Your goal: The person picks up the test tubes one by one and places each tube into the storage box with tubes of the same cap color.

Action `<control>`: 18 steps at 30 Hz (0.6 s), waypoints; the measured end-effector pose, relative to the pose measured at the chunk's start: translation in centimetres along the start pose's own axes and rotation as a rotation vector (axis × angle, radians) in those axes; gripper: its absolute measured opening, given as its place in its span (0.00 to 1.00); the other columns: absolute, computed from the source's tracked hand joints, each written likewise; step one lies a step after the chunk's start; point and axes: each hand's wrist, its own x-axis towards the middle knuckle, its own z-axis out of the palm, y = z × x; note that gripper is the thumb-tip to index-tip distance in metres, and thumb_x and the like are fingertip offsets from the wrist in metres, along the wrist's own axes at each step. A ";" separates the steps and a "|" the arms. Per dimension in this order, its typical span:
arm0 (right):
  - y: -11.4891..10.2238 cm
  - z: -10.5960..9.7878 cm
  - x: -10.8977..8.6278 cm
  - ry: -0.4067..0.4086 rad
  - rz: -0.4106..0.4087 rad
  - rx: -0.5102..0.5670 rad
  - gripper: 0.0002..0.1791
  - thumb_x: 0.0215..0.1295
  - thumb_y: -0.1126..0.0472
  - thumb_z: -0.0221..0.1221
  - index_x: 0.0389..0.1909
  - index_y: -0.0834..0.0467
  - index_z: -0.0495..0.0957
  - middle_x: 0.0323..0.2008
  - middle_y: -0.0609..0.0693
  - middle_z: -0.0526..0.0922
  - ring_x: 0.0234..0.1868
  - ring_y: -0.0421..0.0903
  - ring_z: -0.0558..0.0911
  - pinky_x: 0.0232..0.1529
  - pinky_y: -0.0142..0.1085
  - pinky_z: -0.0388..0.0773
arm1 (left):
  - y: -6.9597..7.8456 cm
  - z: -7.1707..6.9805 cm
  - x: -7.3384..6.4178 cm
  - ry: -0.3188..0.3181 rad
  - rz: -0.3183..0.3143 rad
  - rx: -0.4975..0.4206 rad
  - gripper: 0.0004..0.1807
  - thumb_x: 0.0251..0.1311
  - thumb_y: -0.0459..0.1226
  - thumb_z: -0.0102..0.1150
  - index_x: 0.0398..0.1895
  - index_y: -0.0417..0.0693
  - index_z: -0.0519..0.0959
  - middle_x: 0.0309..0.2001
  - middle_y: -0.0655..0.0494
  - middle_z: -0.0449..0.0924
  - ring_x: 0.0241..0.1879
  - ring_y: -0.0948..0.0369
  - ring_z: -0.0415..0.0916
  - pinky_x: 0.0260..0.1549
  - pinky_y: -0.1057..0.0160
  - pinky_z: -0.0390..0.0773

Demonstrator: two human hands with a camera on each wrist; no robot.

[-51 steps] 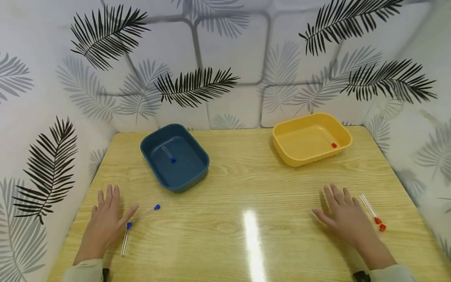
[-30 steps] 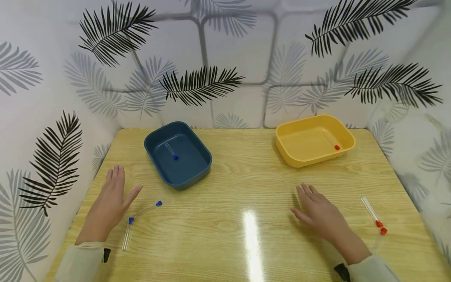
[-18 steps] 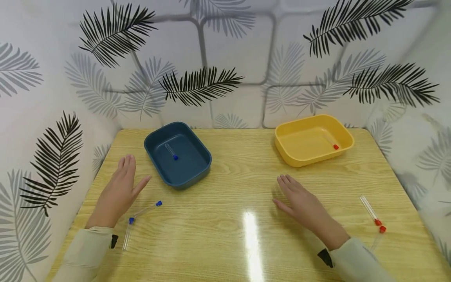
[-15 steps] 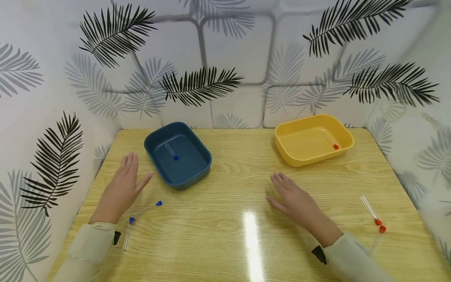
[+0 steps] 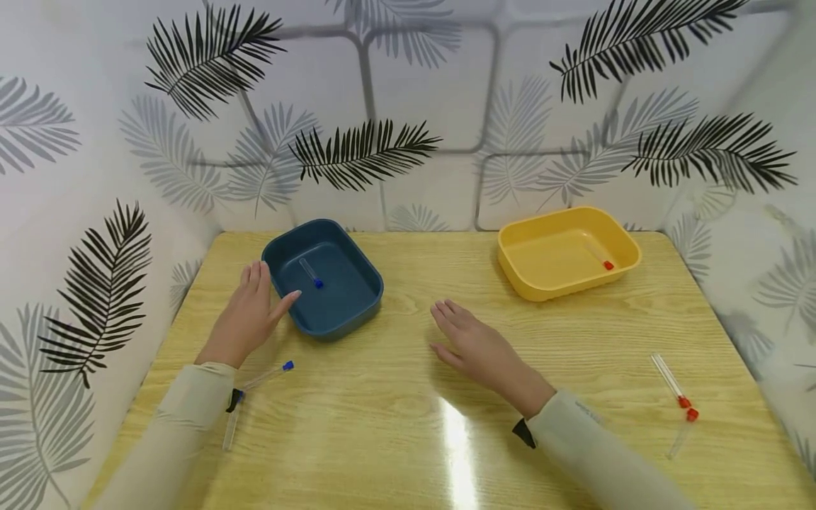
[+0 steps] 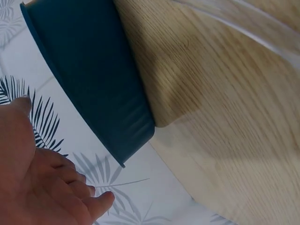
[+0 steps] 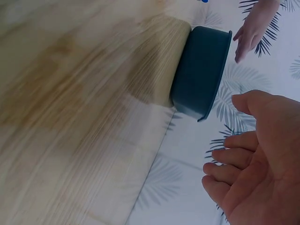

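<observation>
Since our left hand (image 5: 247, 315) and right hand (image 5: 479, 348), both empty, thumbs wide, have neared the blue tray (image 5: 341, 301), we judge it reachable.

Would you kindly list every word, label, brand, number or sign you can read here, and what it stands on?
No readable text.
Faint grey marking on the pale long right sleeve: perhaps lettering, too small and blurred to read.
No lettering discernible on the dark-blue rectangular tray, yellow rectangular tray, clear blue-capped tubes or clear red-capped tubes.
</observation>
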 end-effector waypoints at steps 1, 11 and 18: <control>-0.2 0.2 0.4 -0.007 -0.009 -0.005 0.33 0.68 0.50 0.52 0.67 0.66 0.60 0.65 0.60 0.63 0.67 0.54 0.60 0.62 0.45 0.62 | -0.1 0.1 0.3 0.001 -0.004 0.008 0.48 0.67 0.60 0.35 0.69 0.25 0.39 0.69 0.28 0.36 0.69 0.39 0.31 0.62 0.42 0.47; -1.8 1.2 3.8 -0.030 -0.052 0.014 0.33 0.69 0.51 0.51 0.68 0.64 0.57 0.67 0.60 0.60 0.68 0.54 0.57 0.64 0.44 0.58 | -0.6 0.7 2.9 0.022 -0.045 0.060 0.48 0.67 0.59 0.34 0.67 0.22 0.43 0.67 0.24 0.41 0.67 0.34 0.39 0.60 0.40 0.51; -2.7 2.3 6.6 -0.025 -0.108 -0.038 0.32 0.70 0.53 0.49 0.68 0.66 0.55 0.68 0.61 0.57 0.69 0.55 0.55 0.65 0.43 0.56 | -0.6 1.2 4.8 0.026 -0.091 0.054 0.47 0.68 0.58 0.35 0.66 0.20 0.42 0.67 0.23 0.41 0.66 0.34 0.40 0.60 0.40 0.53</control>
